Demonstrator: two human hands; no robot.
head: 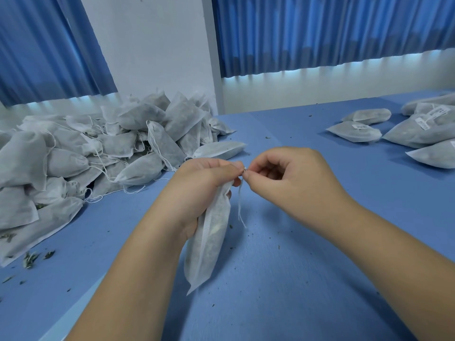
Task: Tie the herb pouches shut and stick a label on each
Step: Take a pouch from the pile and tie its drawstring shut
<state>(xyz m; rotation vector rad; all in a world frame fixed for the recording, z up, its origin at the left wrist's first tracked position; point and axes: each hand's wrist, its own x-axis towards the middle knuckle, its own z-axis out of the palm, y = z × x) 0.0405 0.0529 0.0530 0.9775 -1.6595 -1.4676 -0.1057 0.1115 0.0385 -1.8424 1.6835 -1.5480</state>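
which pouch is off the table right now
The pouch hanging from the left hand; the right hand pinches its string. The rest lie on the table.

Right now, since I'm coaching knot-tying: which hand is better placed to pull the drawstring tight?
Probably the right hand: it pinches the drawstring at the mouth of the pouch, with the loose end dangling free. The left hand grips the neck, steadying it.

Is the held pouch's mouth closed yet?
Gathered closed: the left hand grips the pouch at its bunched neck; the right hand pinches the string there. Knot: cannot tell.
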